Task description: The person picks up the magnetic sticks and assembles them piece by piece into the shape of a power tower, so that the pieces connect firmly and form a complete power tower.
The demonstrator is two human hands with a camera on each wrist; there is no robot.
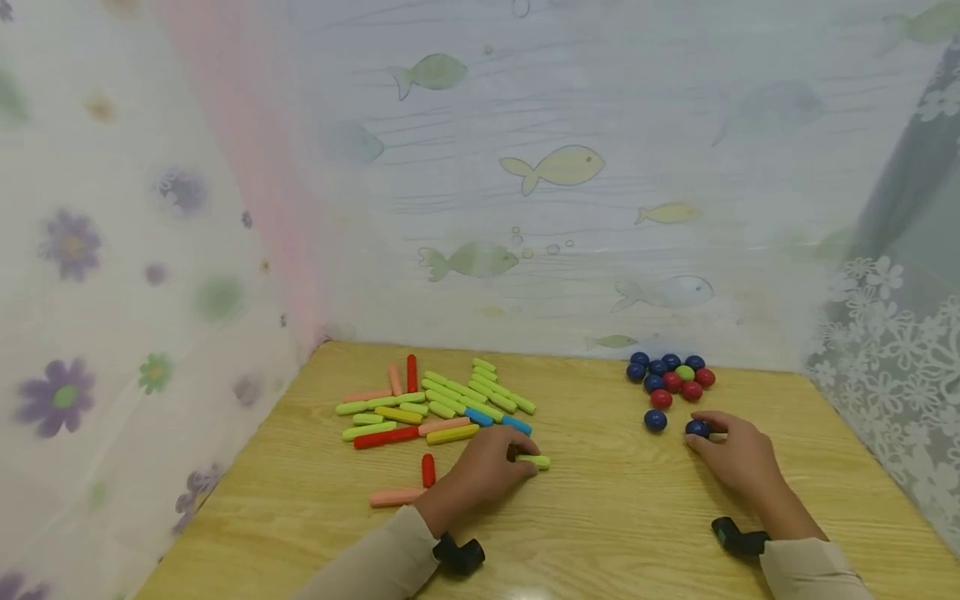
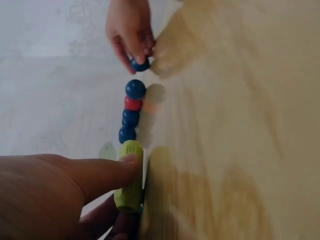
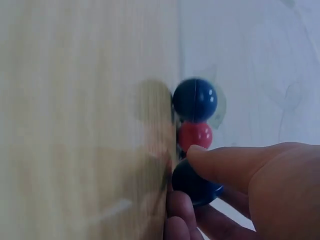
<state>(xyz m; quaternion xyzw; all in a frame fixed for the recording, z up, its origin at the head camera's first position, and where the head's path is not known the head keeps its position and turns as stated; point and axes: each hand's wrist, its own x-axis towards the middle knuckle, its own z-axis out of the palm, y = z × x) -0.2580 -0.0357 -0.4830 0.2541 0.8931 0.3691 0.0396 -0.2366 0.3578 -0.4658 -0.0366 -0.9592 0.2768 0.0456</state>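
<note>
My left hand (image 1: 486, 463) pinches a short light-green stick (image 1: 542, 461) with rounded, ribbed ends, low over the wooden table. In the left wrist view the thumb lies along this green stick (image 2: 131, 192). To the right, my right hand (image 1: 741, 461) holds a glossy dark blue ball (image 1: 697, 428) between thumb and fingers. The right wrist view has that blue ball (image 3: 190, 185) near the tabletop, partly hidden by the thumb. Beside it on the table lies another blue ball (image 1: 656, 421), apart from the group of blue, red and green balls (image 1: 672, 382) behind.
A spread of light-green, yellow, red, peach and blue sticks (image 1: 420, 408) covers the table's left part. A red stick (image 1: 428, 471) and a peach stick (image 1: 396, 497) lie nearer the front. Fabric with fish prints (image 1: 480, 258) rises along the back edge of the table (image 1: 600, 525).
</note>
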